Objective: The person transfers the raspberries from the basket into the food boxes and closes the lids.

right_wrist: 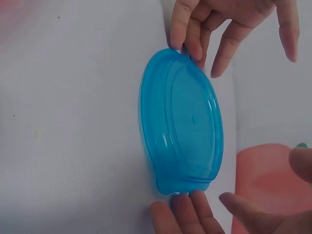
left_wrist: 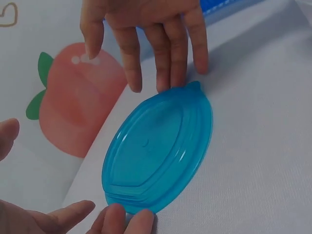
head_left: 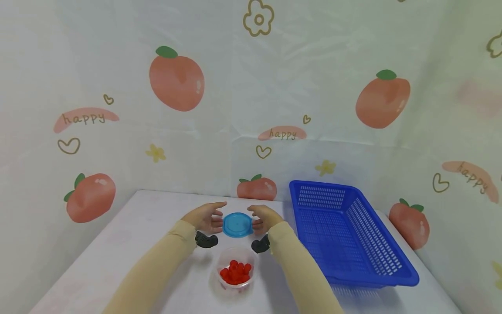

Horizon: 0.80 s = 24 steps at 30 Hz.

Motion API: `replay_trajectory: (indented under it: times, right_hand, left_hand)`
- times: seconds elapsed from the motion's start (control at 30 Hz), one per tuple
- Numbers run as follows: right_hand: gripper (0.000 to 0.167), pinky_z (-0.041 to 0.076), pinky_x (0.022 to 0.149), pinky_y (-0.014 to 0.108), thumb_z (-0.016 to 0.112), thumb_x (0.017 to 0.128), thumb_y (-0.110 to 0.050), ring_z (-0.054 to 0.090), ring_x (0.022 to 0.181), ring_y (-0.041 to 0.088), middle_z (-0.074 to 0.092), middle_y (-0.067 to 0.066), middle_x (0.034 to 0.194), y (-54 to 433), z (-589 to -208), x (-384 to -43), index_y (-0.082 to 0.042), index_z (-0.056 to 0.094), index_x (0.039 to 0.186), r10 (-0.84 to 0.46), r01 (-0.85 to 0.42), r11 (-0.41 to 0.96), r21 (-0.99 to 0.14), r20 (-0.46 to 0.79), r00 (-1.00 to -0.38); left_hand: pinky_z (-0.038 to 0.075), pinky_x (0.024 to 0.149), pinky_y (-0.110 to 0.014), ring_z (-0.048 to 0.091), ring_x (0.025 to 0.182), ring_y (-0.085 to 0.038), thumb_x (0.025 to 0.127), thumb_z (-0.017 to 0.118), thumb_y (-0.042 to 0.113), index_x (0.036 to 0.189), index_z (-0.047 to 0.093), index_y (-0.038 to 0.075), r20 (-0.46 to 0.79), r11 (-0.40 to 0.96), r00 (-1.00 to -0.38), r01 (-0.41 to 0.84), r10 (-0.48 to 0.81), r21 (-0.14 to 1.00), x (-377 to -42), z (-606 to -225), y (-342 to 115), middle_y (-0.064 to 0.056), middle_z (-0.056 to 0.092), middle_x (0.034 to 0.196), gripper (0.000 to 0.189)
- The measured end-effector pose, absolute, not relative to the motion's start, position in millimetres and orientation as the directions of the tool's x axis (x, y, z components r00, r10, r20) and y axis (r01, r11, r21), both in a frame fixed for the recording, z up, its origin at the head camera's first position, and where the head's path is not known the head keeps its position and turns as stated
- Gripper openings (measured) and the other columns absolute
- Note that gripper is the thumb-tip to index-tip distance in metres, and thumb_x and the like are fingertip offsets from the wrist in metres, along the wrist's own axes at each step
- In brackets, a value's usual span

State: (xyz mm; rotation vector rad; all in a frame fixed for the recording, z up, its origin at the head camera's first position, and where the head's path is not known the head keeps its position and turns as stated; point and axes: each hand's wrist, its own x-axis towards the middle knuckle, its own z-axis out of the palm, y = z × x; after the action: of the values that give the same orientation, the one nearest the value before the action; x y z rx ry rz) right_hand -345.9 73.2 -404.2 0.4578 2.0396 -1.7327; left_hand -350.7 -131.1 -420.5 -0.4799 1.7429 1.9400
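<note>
A blue translucent plastic lid (head_left: 237,225) with a small tab lies on the white table between both hands. My left hand (head_left: 204,218) is at the lid's left edge, its fingertips touching or very near the rim in the left wrist view. On the opposite side is my right hand (head_left: 268,218), with fingertips at the tab end in the right wrist view. Both thumbs stand apart from the lid, and neither hand grips it. Closer to me, between the forearms, stands a clear plastic bowl (head_left: 235,285) holding several small red pieces (head_left: 234,272).
A large blue plastic basket (head_left: 354,279) stands on the table (head_left: 157,244) to the right, beside my right forearm. Behind the table hangs a white backdrop (head_left: 231,87) printed with fruit and hearts. Black wrist cameras sit below both hands.
</note>
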Motion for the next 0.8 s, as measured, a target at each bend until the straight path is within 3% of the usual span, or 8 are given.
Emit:
replay_trajectory:
  times: [0.13,0.33,0.43,0.53,0.67,0.8]
  right_hand:
    - [0.056,0.047,0.099,0.055,0.058,0.094,-0.027,0.052,0.118,0.043,0.049,0.032,0.127,71,-403,-344,0.011,0.044,0.133,-0.016,0.502,0.179,-0.846,-0.513,-0.858]
    - [0.048,0.050,0.097,0.051,0.059,0.094,-0.019,0.055,0.112,0.039,0.050,0.029,0.125,70,-402,-343,0.009,0.047,0.131,-0.027,0.454,0.216,-0.864,-0.470,-0.882]
    - [0.050,0.049,0.099,0.049,0.060,0.094,-0.013,0.054,0.112,0.039,0.049,0.028,0.125,70,-400,-342,0.008,0.040,0.135,-0.035,0.437,0.214,-0.874,-0.453,-0.891]
    - [0.054,0.049,0.098,0.049,0.061,0.092,-0.007,0.055,0.111,0.039,0.049,0.028,0.123,70,-396,-341,0.008,0.034,0.137,-0.045,0.418,0.229,-0.879,-0.439,-0.897]
    - [0.044,0.053,0.094,0.046,0.062,0.090,-0.002,0.059,0.103,0.033,0.054,0.023,0.116,71,-393,-341,0.010,0.046,0.129,-0.062,0.379,0.290,-0.879,-0.413,-0.909]
    - [0.034,0.057,0.088,0.041,0.064,0.089,0.001,0.060,0.089,0.025,0.059,0.016,0.102,73,-388,-341,0.009,0.056,0.121,-0.074,0.346,0.323,-0.881,-0.388,-0.918]
  left_hand:
    - [0.047,0.102,-0.047,0.046,0.118,-0.035,0.093,0.062,0.038,0.138,0.035,-0.011,-0.562,-0.091,-0.821,-0.570,0.101,0.816,-350,-421,-133,-0.027,0.043,0.129,0.072]
    - [0.049,0.101,-0.042,0.052,0.109,-0.031,0.093,0.063,0.014,0.138,0.038,-0.004,-0.565,-0.132,-0.821,-0.571,0.080,0.810,-347,-420,-132,-0.024,0.047,0.123,0.054]
    - [0.052,0.098,-0.037,0.056,0.102,-0.029,0.091,0.063,0.006,0.141,0.035,-0.002,-0.562,-0.080,-0.826,-0.564,0.045,0.822,-349,-421,-134,-0.024,0.049,0.119,0.058]
    - [0.056,0.086,-0.030,0.058,0.091,-0.023,0.089,0.066,0.005,0.136,0.043,-0.004,-0.517,0.052,-0.856,-0.516,0.006,0.855,-350,-420,-136,-0.019,0.054,0.111,0.054]
    - [0.054,0.069,-0.021,0.055,0.080,-0.018,0.088,0.068,0.006,0.124,0.058,-0.006,-0.441,0.171,-0.898,-0.434,0.004,0.885,-349,-416,-137,-0.013,0.057,0.099,0.039]
    - [0.052,0.067,-0.019,0.054,0.079,-0.016,0.089,0.067,0.005,0.123,0.060,-0.005,-0.419,0.152,-0.908,-0.414,0.000,0.897,-348,-409,-137,-0.010,0.058,0.097,0.036]
